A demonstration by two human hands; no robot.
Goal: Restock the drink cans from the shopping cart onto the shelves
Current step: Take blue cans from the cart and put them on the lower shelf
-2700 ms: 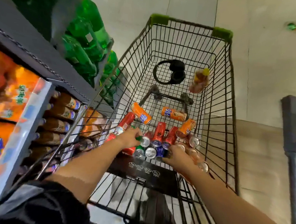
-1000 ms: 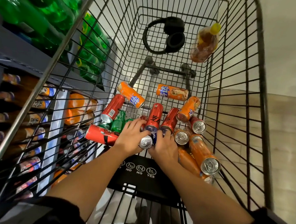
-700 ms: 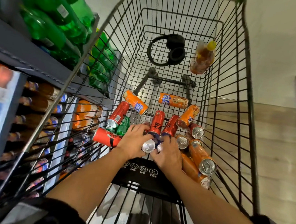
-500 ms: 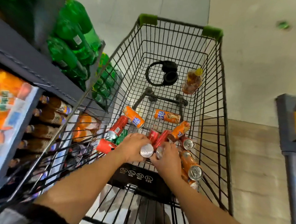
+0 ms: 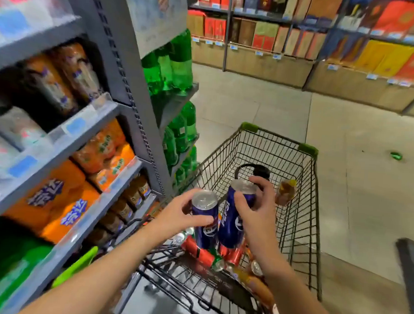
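Observation:
My left hand (image 5: 177, 215) grips a tall blue Pepsi can (image 5: 205, 220), held upright above the black wire shopping cart (image 5: 302, 212). My right hand (image 5: 256, 214) grips a second blue Pepsi can (image 5: 233, 222) right beside it. Below them, red, green and orange cans (image 5: 204, 253) lie on the cart's floor. The grey shelves (image 5: 80, 133) on my left hold orange drink packs and bottles.
Black headphones (image 5: 254, 171) and a tea bottle (image 5: 285, 191) lie at the cart's far end. Green soda bottles (image 5: 173, 66) fill the shelf end. Boxed goods line the far shelves (image 5: 307, 36). A dark fixture (image 5: 411, 269) stands at the right.
Both hands have lifted out of the cart, each holding a blue can upright. My view has swung up from the cart floor toward the shelves and aisle.

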